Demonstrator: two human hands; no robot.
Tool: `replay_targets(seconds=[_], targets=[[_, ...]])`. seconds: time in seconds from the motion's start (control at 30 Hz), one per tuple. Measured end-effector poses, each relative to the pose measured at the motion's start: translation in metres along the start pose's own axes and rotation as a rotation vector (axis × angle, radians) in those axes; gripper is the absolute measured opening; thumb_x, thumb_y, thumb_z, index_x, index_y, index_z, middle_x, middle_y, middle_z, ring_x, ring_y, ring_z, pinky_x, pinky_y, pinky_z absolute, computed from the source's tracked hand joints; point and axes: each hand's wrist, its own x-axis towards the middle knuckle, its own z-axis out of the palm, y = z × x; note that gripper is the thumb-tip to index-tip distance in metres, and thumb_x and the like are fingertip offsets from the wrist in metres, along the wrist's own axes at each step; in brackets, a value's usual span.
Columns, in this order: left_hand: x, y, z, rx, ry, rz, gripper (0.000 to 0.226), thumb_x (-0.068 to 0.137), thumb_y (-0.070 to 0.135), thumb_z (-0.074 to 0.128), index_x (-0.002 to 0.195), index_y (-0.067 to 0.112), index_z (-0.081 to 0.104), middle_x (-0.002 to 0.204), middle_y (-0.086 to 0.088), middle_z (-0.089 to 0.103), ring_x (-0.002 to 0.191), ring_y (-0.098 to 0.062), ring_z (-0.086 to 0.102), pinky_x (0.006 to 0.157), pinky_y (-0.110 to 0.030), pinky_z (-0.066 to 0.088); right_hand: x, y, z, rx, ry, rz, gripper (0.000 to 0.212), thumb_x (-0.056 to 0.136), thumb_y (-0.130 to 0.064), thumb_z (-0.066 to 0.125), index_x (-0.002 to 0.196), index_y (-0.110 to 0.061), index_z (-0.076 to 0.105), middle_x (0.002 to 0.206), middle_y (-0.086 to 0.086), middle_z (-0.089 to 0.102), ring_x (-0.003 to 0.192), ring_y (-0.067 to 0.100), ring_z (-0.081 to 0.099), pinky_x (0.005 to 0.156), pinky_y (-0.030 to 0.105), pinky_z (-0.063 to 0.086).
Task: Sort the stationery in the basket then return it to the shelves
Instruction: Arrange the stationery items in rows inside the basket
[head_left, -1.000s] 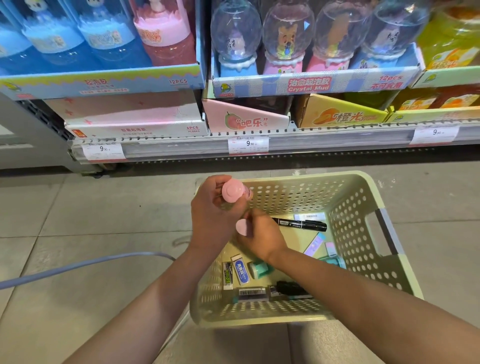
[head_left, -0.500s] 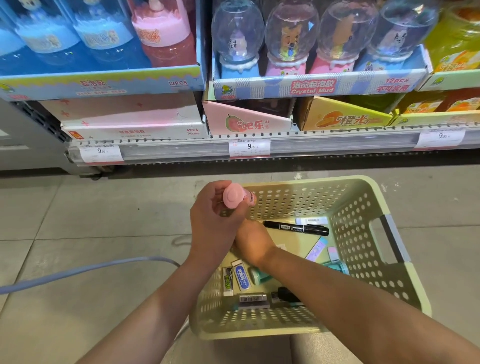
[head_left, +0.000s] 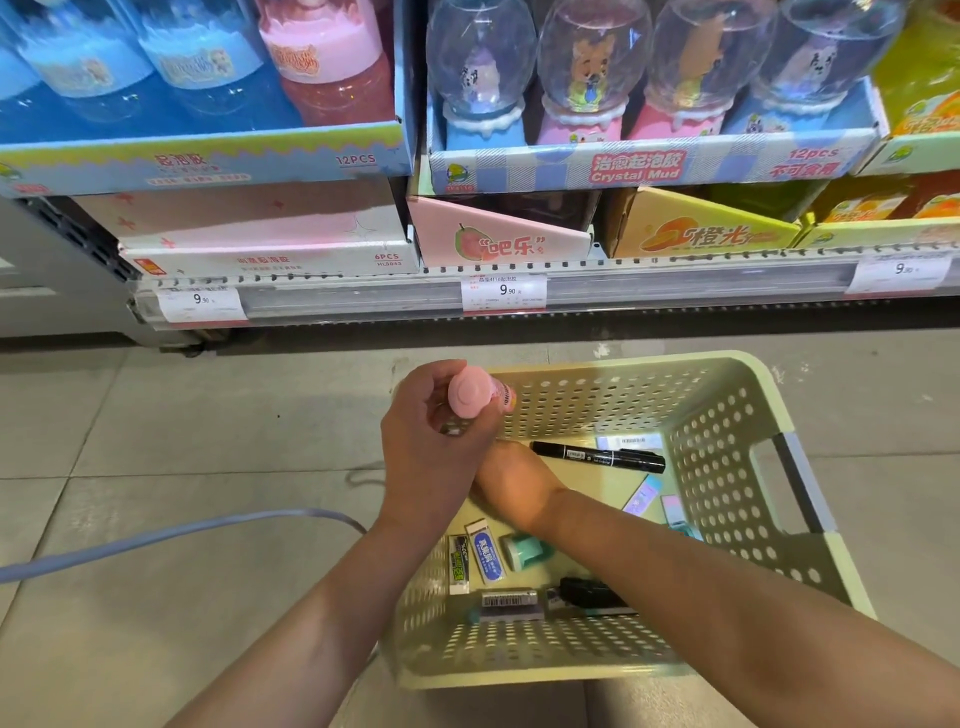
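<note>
A pale green perforated basket (head_left: 748, 375) stands on the floor below the shelf. My left hand (head_left: 428, 462) grips a pink cylindrical stationery item (head_left: 470, 396) above the basket's left rim, its round end facing me. My right hand (head_left: 519, 486) reaches into the basket just beneath the left hand, which hides its fingers. On the basket floor lie a black marker (head_left: 597, 457), two wrapped erasers (head_left: 485, 557), a teal item (head_left: 527, 552), a barcoded grey item (head_left: 509, 603), a black item (head_left: 587, 592) and small pastel pieces (head_left: 644, 496).
The shelf edge (head_left: 675, 288) with price tags runs across just behind the basket, carrying display boxes of slime jars and globe toys. A grey cable (head_left: 182, 535) curves over the tiled floor at the left.
My right hand, which showed a small pink piece one second ago, has slid under my left hand and its fingers are now hidden. The view has moved slightly closer to the basket.
</note>
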Motion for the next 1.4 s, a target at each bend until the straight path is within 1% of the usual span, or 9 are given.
replay_targets(seconds=[0.2,0.37,0.6,0.7,0.87,1.03,1.17,1.23,1.4], targets=[[-0.001,0.001,0.0,0.053,0.008,0.059,0.038,0.069,0.016,0.075,0.102,0.017,0.058,0.101,-0.003,0.061,0.091,-0.012,0.06,0.073,-0.014,0.049,-0.023,0.006,-0.027,0.101,-0.044,0.025,0.037,0.085,-0.003,0.052,0.122,-0.004,0.05,0.109,0.019,0.057,0.075,0.035,0.06,0.063,0.036,0.047],[-0.004,0.005,-0.001,0.181,-0.003,0.155,0.036,0.068,0.022,0.074,0.101,0.02,0.058,0.094,0.012,0.048,0.088,-0.014,0.055,0.075,-0.021,0.049,-0.043,0.001,-0.06,0.352,0.288,0.287,0.02,0.08,-0.006,0.058,0.099,-0.012,0.062,0.091,0.004,0.063,0.08,0.017,0.058,0.074,0.034,0.051],[-0.005,0.01,-0.004,0.234,-0.103,0.103,0.041,0.068,0.017,0.079,0.106,0.016,0.063,0.101,0.001,0.057,0.095,-0.016,0.057,0.082,-0.031,0.052,-0.046,-0.019,-0.083,0.511,0.486,0.227,0.055,0.074,-0.014,0.073,0.125,-0.015,0.051,0.114,-0.004,0.058,0.106,0.01,0.056,0.092,0.021,0.045],[-0.003,0.015,-0.007,0.179,-0.123,0.036,0.045,0.064,0.019,0.081,0.105,0.017,0.063,0.098,0.002,0.064,0.09,-0.012,0.063,0.078,-0.021,0.053,-0.041,-0.023,-0.084,0.533,0.462,0.18,0.057,0.076,-0.009,0.07,0.129,-0.018,0.05,0.121,-0.001,0.059,0.108,0.011,0.058,0.092,0.025,0.049],[-0.001,0.018,-0.013,0.142,-0.146,0.011,0.049,0.062,0.019,0.083,0.106,0.015,0.061,0.095,-0.003,0.068,0.088,-0.014,0.065,0.08,-0.031,0.055,-0.036,-0.025,-0.084,0.472,0.462,0.142,0.04,0.079,-0.007,0.067,0.118,-0.017,0.062,0.111,-0.002,0.062,0.097,0.007,0.058,0.085,0.017,0.048],[0.005,0.017,-0.023,0.163,-0.177,0.113,0.047,0.063,0.036,0.079,0.104,0.019,0.062,0.097,0.003,0.063,0.088,-0.008,0.062,0.078,-0.021,0.051,-0.036,-0.023,-0.081,0.485,0.469,0.196,0.03,0.081,-0.014,0.065,0.111,-0.015,0.059,0.104,0.0,0.06,0.093,0.014,0.06,0.08,0.033,0.055],[0.014,0.002,-0.035,0.322,-0.028,0.325,0.03,0.073,0.012,0.072,0.101,0.002,0.064,0.1,-0.004,0.055,0.091,-0.008,0.054,0.081,-0.014,0.043,-0.038,-0.013,-0.071,0.495,0.434,0.278,0.04,0.078,-0.014,0.069,0.115,-0.015,0.053,0.11,0.002,0.061,0.099,0.015,0.059,0.085,0.034,0.054],[0.018,-0.007,-0.039,0.411,-0.012,0.277,0.031,0.075,0.008,0.067,0.105,0.003,0.062,0.105,-0.006,0.053,0.1,-0.018,0.052,0.087,-0.023,0.042,-0.04,-0.006,-0.065,0.427,0.372,0.32,0.047,0.076,-0.012,0.071,0.12,-0.011,0.054,0.115,0.005,0.06,0.104,0.018,0.057,0.089,0.035,0.051],[0.026,-0.015,-0.031,0.508,-0.037,0.218,0.032,0.075,0.003,0.066,0.107,0.001,0.061,0.101,-0.012,0.06,0.091,-0.019,0.054,0.077,-0.012,0.033,-0.041,0.004,-0.047,0.275,0.301,0.354,0.043,0.072,-0.011,0.074,0.113,-0.012,0.061,0.11,0.005,0.058,0.097,0.023,0.059,0.082,0.035,0.05]])
